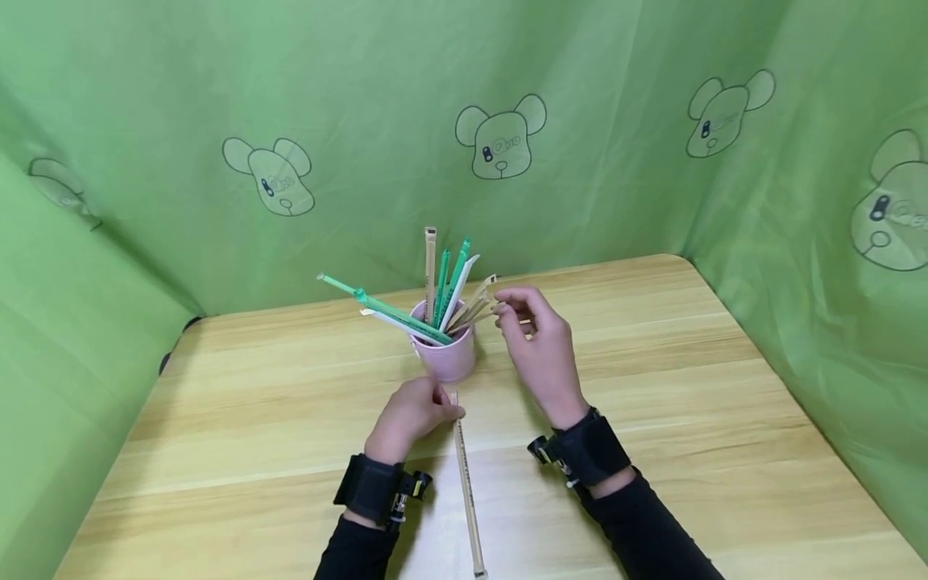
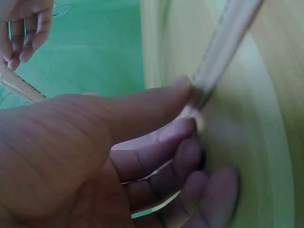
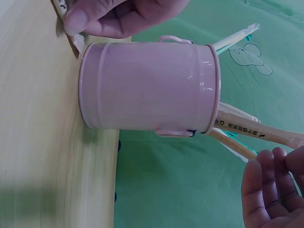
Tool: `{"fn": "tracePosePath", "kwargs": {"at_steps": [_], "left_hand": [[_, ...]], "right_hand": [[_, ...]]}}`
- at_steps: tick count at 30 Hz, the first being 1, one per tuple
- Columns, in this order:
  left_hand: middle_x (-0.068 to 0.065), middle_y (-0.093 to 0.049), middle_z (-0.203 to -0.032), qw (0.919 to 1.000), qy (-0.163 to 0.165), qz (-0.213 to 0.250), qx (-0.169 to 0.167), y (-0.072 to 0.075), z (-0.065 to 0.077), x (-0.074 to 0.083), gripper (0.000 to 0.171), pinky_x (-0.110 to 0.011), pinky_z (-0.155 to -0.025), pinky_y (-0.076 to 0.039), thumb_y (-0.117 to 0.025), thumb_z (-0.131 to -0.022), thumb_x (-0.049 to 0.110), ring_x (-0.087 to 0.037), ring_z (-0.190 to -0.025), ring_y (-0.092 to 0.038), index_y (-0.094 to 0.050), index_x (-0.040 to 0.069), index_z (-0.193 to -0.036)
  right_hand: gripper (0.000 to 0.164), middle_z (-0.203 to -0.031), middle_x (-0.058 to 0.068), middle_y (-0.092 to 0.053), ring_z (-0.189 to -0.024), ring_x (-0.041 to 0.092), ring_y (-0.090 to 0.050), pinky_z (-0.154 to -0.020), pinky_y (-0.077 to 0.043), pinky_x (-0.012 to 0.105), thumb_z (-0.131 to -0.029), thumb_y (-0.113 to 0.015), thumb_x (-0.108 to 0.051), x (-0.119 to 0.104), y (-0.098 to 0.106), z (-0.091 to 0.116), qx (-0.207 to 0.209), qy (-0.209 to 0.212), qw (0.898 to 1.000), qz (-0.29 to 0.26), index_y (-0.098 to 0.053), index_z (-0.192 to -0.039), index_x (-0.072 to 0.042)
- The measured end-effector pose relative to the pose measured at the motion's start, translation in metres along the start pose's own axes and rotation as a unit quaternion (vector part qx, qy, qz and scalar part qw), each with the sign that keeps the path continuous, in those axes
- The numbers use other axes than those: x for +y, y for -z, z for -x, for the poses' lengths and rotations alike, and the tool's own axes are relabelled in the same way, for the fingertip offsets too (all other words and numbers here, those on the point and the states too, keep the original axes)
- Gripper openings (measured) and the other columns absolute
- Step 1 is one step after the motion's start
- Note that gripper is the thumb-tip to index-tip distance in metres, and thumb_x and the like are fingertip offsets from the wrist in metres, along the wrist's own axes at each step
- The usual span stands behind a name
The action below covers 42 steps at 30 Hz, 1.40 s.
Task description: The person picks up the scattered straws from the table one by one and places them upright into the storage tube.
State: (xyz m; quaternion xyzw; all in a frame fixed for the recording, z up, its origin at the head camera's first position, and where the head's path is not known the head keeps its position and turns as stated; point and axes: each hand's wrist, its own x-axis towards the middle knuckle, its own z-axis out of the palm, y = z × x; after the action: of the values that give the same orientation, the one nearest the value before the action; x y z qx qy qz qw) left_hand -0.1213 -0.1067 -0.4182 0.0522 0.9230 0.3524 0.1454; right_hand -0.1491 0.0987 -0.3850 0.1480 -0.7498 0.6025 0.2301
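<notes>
A pink bucket (image 1: 451, 360) holds several wrapped drinking straws, some green (image 1: 406, 312), some white and some tan. Just in front of it, my left hand (image 1: 415, 409) pinches the upper end of a tan paper-wrapped straw (image 1: 467, 491) that stretches along the table toward me. The left wrist view has this straw (image 2: 223, 52) between thumb and forefinger, the other fingers curled beneath. To the bucket's right, my right hand (image 1: 540, 342) pinches with thumb and forefinger the tip of a tan straw (image 3: 256, 130) leaning out over the rim.
The bucket stands on a wood-grain table (image 1: 652, 387), toward its back edge. Green cloth (image 1: 377, 97) printed with bear heads hangs behind and on both sides. Small handle brackets (image 3: 175, 133) stick out from the bucket's sides.
</notes>
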Motion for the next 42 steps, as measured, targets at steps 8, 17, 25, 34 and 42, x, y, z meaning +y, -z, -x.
{"fn": "tracePosePath", "kwargs": {"at_steps": [8,17,25,34,42], "left_hand": [[0.004,-0.049,-0.061,0.9990,0.012,-0.043,0.007,-0.002,0.003,0.006,0.024,-0.027,-0.052,-0.035,-0.077,-0.084,0.006,-0.016,-0.056,-0.046,-0.064,0.007,-0.064],[0.004,-0.050,-0.060,0.9987,-0.026,-0.044,0.007,-0.001,0.002,0.000,0.026,-0.029,-0.051,-0.036,-0.075,-0.081,0.004,-0.016,-0.054,-0.046,-0.061,0.009,-0.060],[0.002,-0.051,-0.066,0.9982,-0.059,0.000,-0.006,-0.001,-0.012,-0.026,0.021,-0.032,-0.052,-0.040,-0.067,-0.085,0.003,-0.019,-0.058,-0.049,-0.058,0.013,-0.069],[0.000,-0.045,-0.074,0.9975,-0.057,-0.025,-0.032,0.016,0.007,0.006,0.023,-0.031,-0.060,-0.038,-0.064,-0.099,0.001,-0.017,-0.067,-0.046,-0.055,0.007,-0.079],[-0.004,-0.061,-0.087,0.9948,-0.100,-0.019,-0.004,0.032,0.018,0.019,0.006,-0.036,-0.069,-0.050,-0.066,-0.102,0.005,-0.019,-0.076,-0.055,-0.071,0.001,-0.101]], "right_hand": [[0.022,-0.105,0.009,-0.073,-0.087,0.027,-0.072,-0.074,-0.060,0.029,-0.103,-0.062,0.003,-0.003,0.000,0.001,-0.010,-0.002,1.000,-0.018,-0.071,-0.122,-0.005],[0.022,-0.106,0.009,-0.072,-0.087,0.024,-0.071,-0.077,-0.062,0.038,-0.104,-0.061,0.002,-0.006,0.002,0.000,-0.014,-0.007,0.999,-0.028,-0.070,-0.123,-0.004],[0.021,-0.107,0.008,-0.073,-0.088,0.038,-0.072,-0.077,-0.063,0.044,-0.104,-0.061,0.000,-0.009,0.002,-0.001,-0.015,-0.004,0.999,-0.037,-0.069,-0.124,-0.003],[0.023,-0.108,0.016,-0.072,-0.086,0.028,-0.072,-0.077,-0.063,0.036,-0.104,-0.060,0.000,-0.008,0.003,-0.001,-0.015,-0.015,0.999,-0.037,-0.068,-0.125,-0.003],[0.023,-0.108,0.015,-0.072,-0.086,0.028,-0.072,-0.078,-0.063,0.046,-0.104,-0.062,0.002,-0.007,0.001,0.000,-0.023,-0.023,0.998,-0.046,-0.069,-0.124,-0.004]]}}
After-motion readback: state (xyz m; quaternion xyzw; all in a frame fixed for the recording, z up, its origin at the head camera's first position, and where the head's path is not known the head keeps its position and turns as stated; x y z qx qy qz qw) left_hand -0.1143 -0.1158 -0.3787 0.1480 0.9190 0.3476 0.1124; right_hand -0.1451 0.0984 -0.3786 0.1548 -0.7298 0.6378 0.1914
